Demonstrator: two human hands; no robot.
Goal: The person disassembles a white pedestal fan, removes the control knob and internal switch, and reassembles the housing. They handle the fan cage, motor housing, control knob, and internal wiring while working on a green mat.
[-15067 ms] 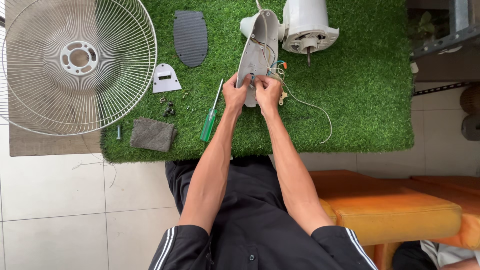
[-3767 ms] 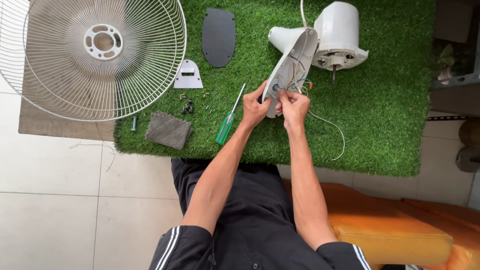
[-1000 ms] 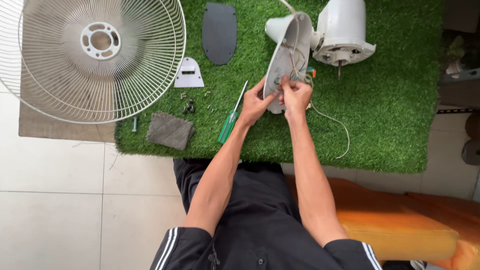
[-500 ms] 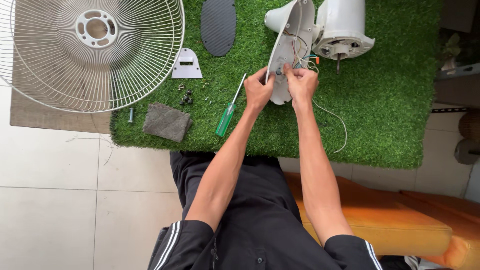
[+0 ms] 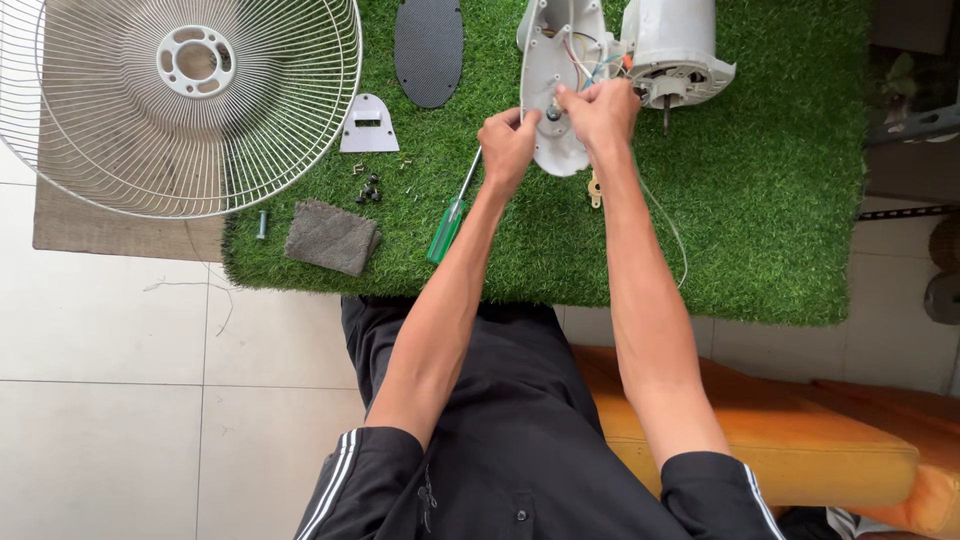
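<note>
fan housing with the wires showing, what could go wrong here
1. Both hands, left hand and right hand, pinch the open white housing right by its coloured wires; a tug might pull one loose.
2. The small dark screws lie loose in the green turf mat and could easily get lost in the pile.
3. The green-handled screwdriver lies under the left forearm and might be knocked aside.

there is one view only, from a camera worn on the person's head. it looks almost straight down and slightly forward, over the person's own lap and both outstretched forearms, onto a green turf mat [image 5: 760,230] laid on the tiled floor [image 5: 120,400]. it sits fairly near, at seated head height. the mat's far edge is cropped at the top.
</note>
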